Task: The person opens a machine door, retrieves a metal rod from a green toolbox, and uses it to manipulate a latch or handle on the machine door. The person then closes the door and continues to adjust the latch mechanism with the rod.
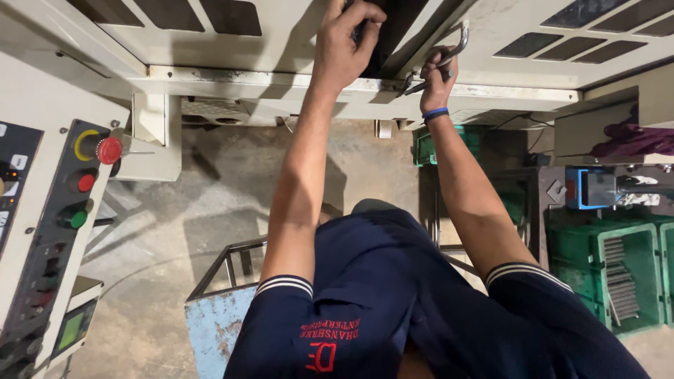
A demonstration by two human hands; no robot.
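Reaching up to about twelve o'clock in the head view, the person has both arms stretched toward the cream-coloured machine housing point(491, 42). The left hand point(347, 42) is curled with its fingers hooked into a dark opening point(393, 35) in the housing; what those fingers press on inside is hidden in shadow, so I cannot tell whether they clasp anything. Just beside it, toward one o'clock, the right hand point(437, 81) is wrapped tight around a bent metal rod point(449, 52), a tool with a hooked upper end that rises past the knuckles and a lower end angled down to the worn ledge point(281, 78) of the housing. A blue wristband point(435, 113) sits on that right wrist. The two hands are near each other but not touching.

At nine o'clock a slanted control panel point(63, 231) carries a red knob in a yellow ring point(109, 150), a smaller red button point(86, 182) and a green one point(77, 219) below it. At about four o'clock green plastic crates point(611, 274) stand on the floor, one with a row of slim metal parts in it. A rusty blue metal frame point(214, 323) stands at seven o'clock, close against the person's navy shirt point(379, 295). A blue-cased device point(586, 188) sits at three o'clock, above the crates.
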